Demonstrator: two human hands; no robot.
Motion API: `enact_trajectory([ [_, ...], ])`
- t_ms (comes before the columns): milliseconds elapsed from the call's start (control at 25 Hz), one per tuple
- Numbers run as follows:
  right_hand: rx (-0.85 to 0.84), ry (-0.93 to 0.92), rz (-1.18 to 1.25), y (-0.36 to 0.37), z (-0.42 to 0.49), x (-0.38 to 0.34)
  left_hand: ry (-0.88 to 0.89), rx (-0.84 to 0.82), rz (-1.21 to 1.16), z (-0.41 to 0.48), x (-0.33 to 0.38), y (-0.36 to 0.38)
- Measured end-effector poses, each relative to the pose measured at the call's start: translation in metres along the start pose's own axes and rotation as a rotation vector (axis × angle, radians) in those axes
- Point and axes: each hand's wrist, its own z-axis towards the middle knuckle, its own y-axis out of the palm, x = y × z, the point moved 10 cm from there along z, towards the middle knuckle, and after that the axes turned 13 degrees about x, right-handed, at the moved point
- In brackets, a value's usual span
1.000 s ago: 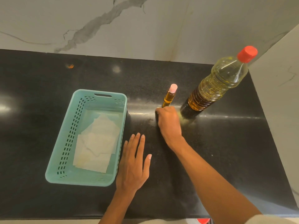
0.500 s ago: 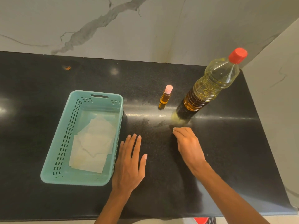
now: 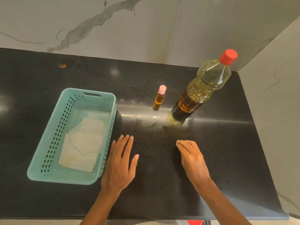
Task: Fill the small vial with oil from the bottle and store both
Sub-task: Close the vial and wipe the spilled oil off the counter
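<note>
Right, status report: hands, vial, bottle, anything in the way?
Left hand flat on counter, right hand loosely curled, both empty. Vial and bottle capped, upright, apart. Paper lining basket.

**Bare hands & forearms, nothing worn in shot**

L hand [image 3: 119, 163] & R hand [image 3: 192, 157] both bare. L forearm [image 3: 101, 203] & R forearm [image 3: 219, 202] uncovered down to frame edge. Slim fingers. L nails [image 3: 137, 157] short, rounded. R nails too small to tell.

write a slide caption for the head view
Capped vial and oil bottle stand on the counter by a basket; left hand, right hand empty.
</note>
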Motion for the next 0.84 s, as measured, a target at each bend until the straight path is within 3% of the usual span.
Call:
enact_trajectory([
  [120,-0.019,-0.100,-0.004,-0.005,-0.013,-0.003,0.005,0.000,-0.012,-0.001,0.000,-0.001],
  [280,0.057,0.259,0.025,-0.012,0.000,0.053,-0.002,-0.004,-0.002,-0.001,-0.001,0.000],
  [480,-0.002,-0.046,0.045,-0.008,-0.007,0.016,-0.012,-0.002,-0.010,-0.001,-0.003,-0.001],
  [600,0.091,0.190,0.008,-0.028,0.005,0.072,-0.022,-0.004,-0.008,-0.001,-0.002,-0.002],
  [680,0.100,0.294,-0.020,-0.019,0.022,0.072,-0.025,-0.006,-0.022,0.001,-0.001,-0.003],
  [840,-0.065,-0.041,0.046,0.006,0.008,0.002,-0.018,0.001,-0.044,0.001,0.001,-0.005],
])
